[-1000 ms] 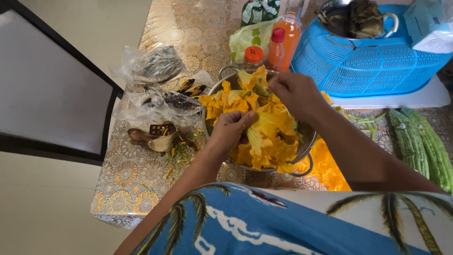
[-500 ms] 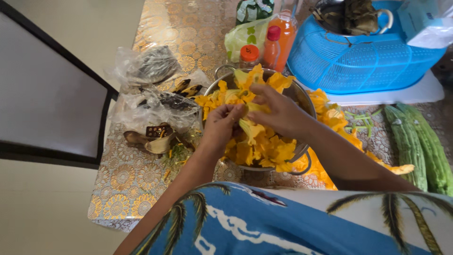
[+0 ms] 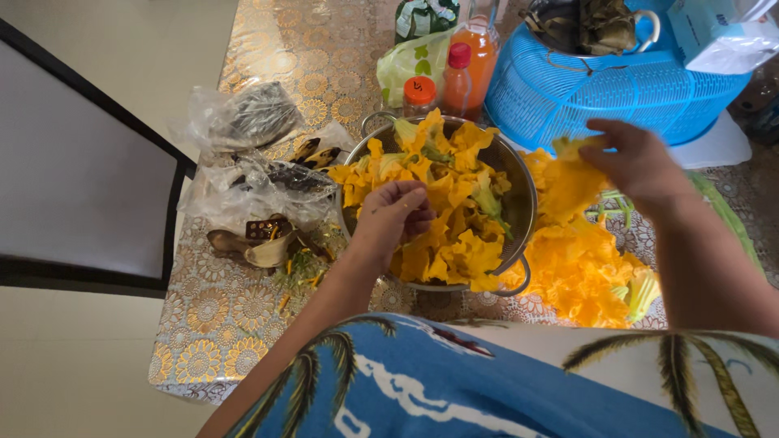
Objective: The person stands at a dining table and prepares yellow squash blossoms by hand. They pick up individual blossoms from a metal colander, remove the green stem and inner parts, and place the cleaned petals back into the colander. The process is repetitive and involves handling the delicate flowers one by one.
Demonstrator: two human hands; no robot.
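A metal colander [image 3: 526, 212] full of yellow-orange squash blossoms [image 3: 442, 199] stands in the middle of the table. My left hand [image 3: 395, 217] rests over the blossoms at the colander's left side, fingers curled on what seems a small piece of flower. My right hand [image 3: 637, 166] is raised to the right of the colander and pinches one yellow blossom [image 3: 572, 150] by its top. Below that hand lies a loose heap of blossoms [image 3: 580, 259] on the tablecloth.
A blue plastic basket [image 3: 617, 85] stands at the back right, with orange bottles [image 3: 471, 65] and a green bag beside it. Clear plastic bags [image 3: 247, 150] and plant scraps [image 3: 272, 243] lie left of the colander. A dark chair [image 3: 81, 186] stands at the table's left edge.
My right hand has moved from over the colander out to the right, lifting a blossom with it. My left hand stayed at the colander's left side.
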